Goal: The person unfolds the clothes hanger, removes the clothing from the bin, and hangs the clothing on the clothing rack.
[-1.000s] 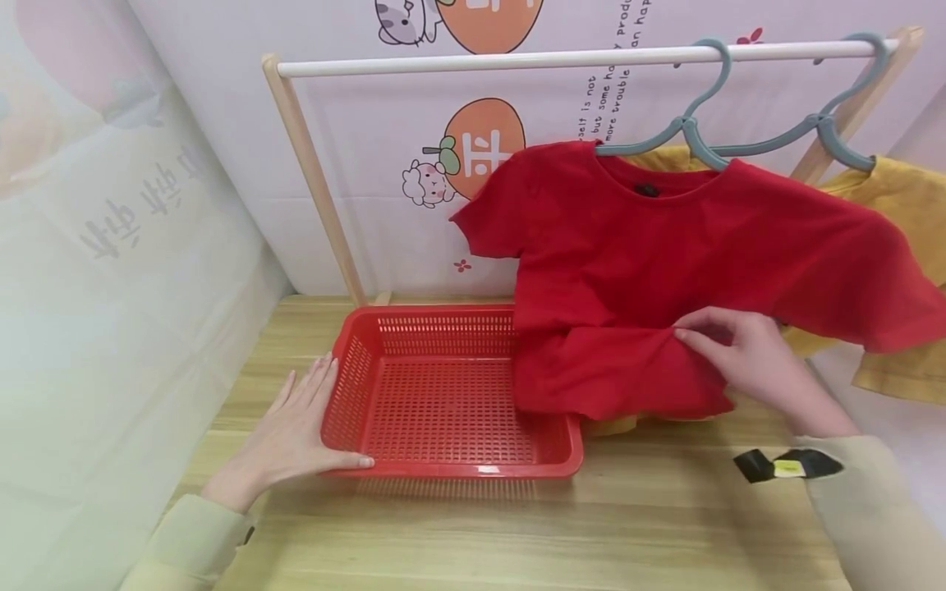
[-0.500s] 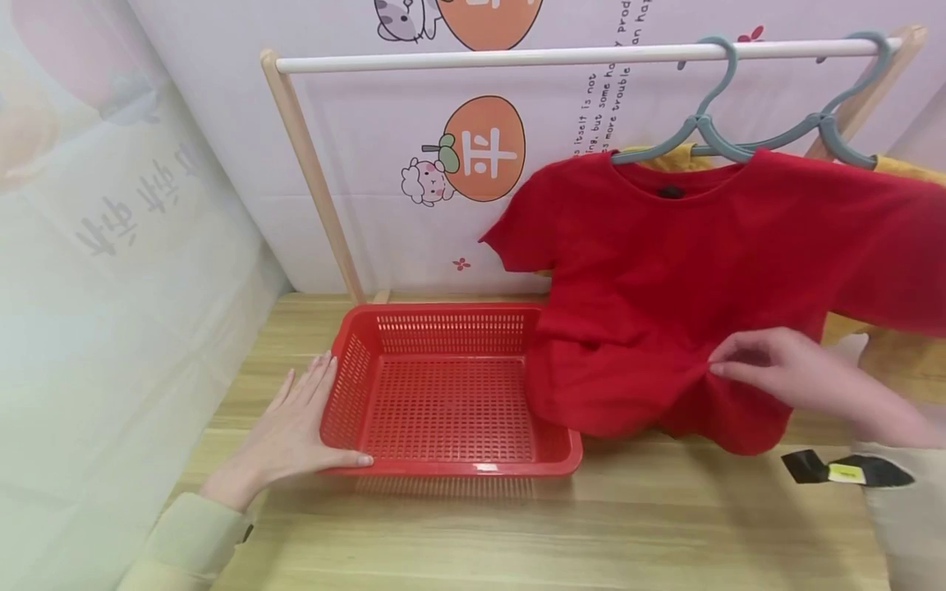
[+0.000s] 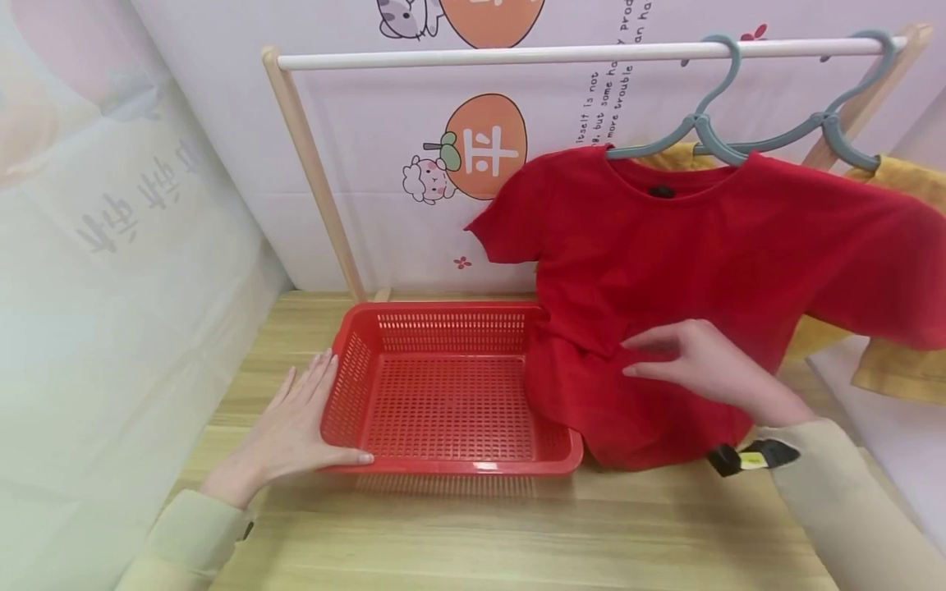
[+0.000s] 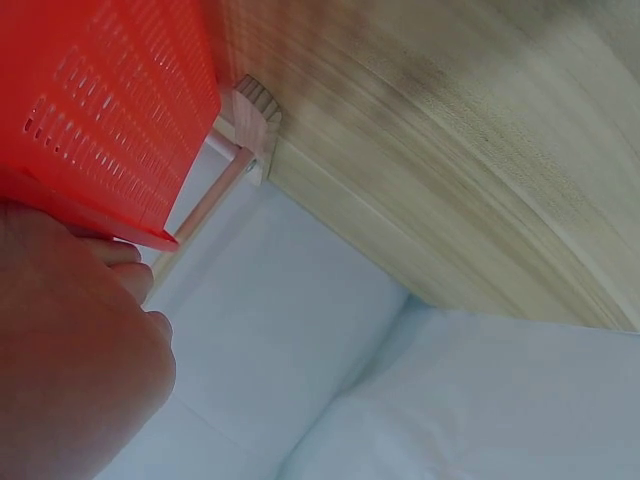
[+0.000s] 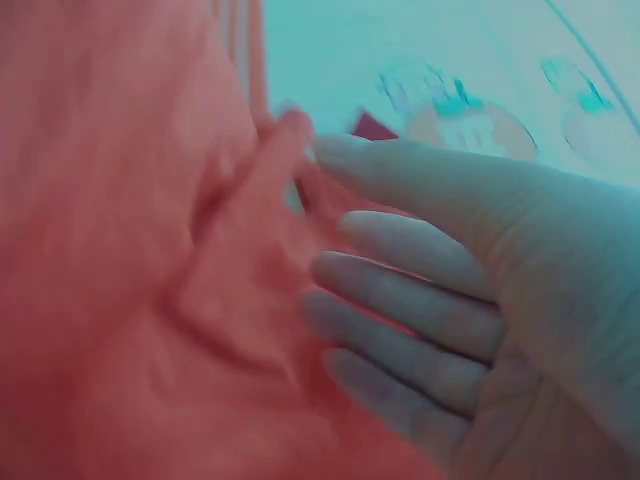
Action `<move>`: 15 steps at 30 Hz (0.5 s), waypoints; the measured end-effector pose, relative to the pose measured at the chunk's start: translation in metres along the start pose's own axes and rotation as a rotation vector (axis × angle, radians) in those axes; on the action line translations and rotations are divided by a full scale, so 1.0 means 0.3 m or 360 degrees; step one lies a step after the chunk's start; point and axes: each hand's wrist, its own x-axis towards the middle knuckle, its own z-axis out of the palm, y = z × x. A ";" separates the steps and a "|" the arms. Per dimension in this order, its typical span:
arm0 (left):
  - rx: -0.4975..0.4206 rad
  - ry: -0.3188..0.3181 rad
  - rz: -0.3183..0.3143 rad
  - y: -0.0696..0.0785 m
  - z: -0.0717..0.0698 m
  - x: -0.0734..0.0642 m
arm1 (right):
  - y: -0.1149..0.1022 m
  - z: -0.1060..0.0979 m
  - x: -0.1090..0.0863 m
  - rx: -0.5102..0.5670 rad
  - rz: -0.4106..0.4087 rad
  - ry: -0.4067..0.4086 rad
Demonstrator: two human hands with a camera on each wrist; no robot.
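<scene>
A red short-sleeved T-shirt (image 3: 665,271) hangs on a blue-grey hanger (image 3: 695,123) at the right of the rack, its lower left part over the right end of a red plastic basket (image 3: 451,469). My left hand (image 3: 296,431) rests spread at the basket's front left corner, thumb along the front rim and fingers against the left side. In front of the shirt, my right hand (image 3: 702,365) has thumb and forefinger apart. The right wrist view has this hand (image 5: 480,270) with straightish fingers beside a raised fold of the shirt (image 5: 120,280); whether they touch is unclear.
A white rail (image 3: 473,57) on wooden posts (image 3: 314,172) spans the back above the wooden table (image 3: 443,533). Behind the red shirt, a yellow garment (image 3: 897,369) hangs by a second hanger (image 3: 850,131). Printed cloth (image 3: 355,148) covers the back wall.
My right hand pinched the shirt's front and pulled it rightward, then let go and moved back left. The shirt shifted right, uncovering more of the basket. My left hand stayed put.
</scene>
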 end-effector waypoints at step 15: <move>0.0026 0.0031 0.0032 0.000 0.003 0.001 | -0.073 0.145 0.304 0.0081 -0.0179 0.0066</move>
